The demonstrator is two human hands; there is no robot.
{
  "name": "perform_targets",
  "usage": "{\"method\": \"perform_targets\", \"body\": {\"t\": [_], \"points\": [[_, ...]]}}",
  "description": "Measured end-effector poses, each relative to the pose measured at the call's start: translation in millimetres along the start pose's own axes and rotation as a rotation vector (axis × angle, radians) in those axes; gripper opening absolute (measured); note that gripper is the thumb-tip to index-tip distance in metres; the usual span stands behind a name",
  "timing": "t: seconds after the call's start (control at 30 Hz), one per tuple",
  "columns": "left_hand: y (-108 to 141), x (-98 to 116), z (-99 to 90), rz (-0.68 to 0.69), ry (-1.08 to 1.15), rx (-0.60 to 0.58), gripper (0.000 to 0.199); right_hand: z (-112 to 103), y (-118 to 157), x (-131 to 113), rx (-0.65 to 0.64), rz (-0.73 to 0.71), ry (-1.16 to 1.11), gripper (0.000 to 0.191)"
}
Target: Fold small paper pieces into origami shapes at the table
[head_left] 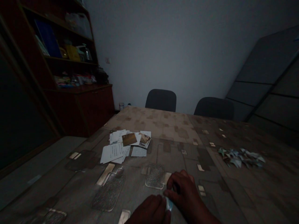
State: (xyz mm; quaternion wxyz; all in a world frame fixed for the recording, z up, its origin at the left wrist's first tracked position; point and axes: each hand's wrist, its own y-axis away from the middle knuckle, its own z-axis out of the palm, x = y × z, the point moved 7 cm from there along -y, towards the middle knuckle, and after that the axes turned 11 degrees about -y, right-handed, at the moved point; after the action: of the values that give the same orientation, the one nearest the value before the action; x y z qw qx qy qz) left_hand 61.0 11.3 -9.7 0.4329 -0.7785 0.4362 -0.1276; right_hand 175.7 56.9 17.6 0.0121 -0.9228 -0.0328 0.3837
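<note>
Close to the near edge of the table, my left hand (151, 210) and my right hand (183, 192) meet around a small pale blue piece of folded paper (169, 204). The fingers of my left hand are curled against its left side. My right thumb and fingertips pinch its upper end. Most of the paper is hidden by the fingers, so its full shape cannot be made out. Farther to the right lies a heap of small folded paper pieces (241, 158), apart from both hands.
Printed cards (113, 152) lie loosely piled left of centre on the patterned tablecloth (173, 161). Two dark chairs (161, 99) stand beyond the far edge. At the left is a wooden cabinet (93, 105) with shelves holding a kettle (87, 52) and other goods.
</note>
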Motion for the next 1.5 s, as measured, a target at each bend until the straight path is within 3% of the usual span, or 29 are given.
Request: {"method": "perform_targets", "body": {"t": [0.1, 0.27, 0.47, 0.6, 0.73, 0.87, 0.97, 1.07, 1.2, 1.3, 1.43, 1.5], "points": [[-3, -10, -10.6, -0.13, 0.051, 0.136, 0.035, -2, -2, 1, 0.013, -0.003, -0.023, 0.014], [-9, -14, -19.3, -0.158, 0.068, 0.213, 0.036, -9, -4, 6, -0.028, -0.044, -0.085, 0.013], [-25, -15, -29.4, -0.085, 0.083, 0.121, 0.044, -14, -3, 8, -0.128, -0.117, -0.136, 0.015], [-20, -12, -18.1, -0.028, 0.129, 0.029, 0.042, -10, -4, 7, -0.116, -0.109, -0.122, 0.017], [-8, -11, -7.1, -0.043, 0.141, 0.039, 0.032, -8, -6, 7, -0.083, -0.084, -0.108, 0.015], [-13, -17, -17.5, -0.063, 0.22, 0.063, 0.037, -7, -8, 6, -0.046, -0.09, -0.08, 0.014], [-16, -17, -15.6, -0.04, 0.212, -0.043, 0.027, -7, -10, 5, -0.031, -0.116, -0.059, 0.013], [-10, -14, -12.4, -0.031, 0.166, 0.036, 0.023, -7, -10, 2, -0.048, -0.161, -0.048, 0.011], [-5, -12, -0.9, -0.031, 0.114, -0.015, 0.027, -9, -4, -2, -0.124, -0.256, -0.054, 0.01], [-12, -20, -8.4, 0.0, 0.153, -0.071, 0.021, -13, 3, -2, -0.169, -0.304, -0.012, 0.005], [-21, -39, -26.2, 0.016, 0.1, -0.115, 0.009, -16, 11, 1, -0.212, -0.26, 0.049, 0.008], [-23, -45, -25.2, 0.037, 0.078, -0.238, 0.001, -14, 13, 0, -0.258, -0.211, 0.059, 0.01]]}}
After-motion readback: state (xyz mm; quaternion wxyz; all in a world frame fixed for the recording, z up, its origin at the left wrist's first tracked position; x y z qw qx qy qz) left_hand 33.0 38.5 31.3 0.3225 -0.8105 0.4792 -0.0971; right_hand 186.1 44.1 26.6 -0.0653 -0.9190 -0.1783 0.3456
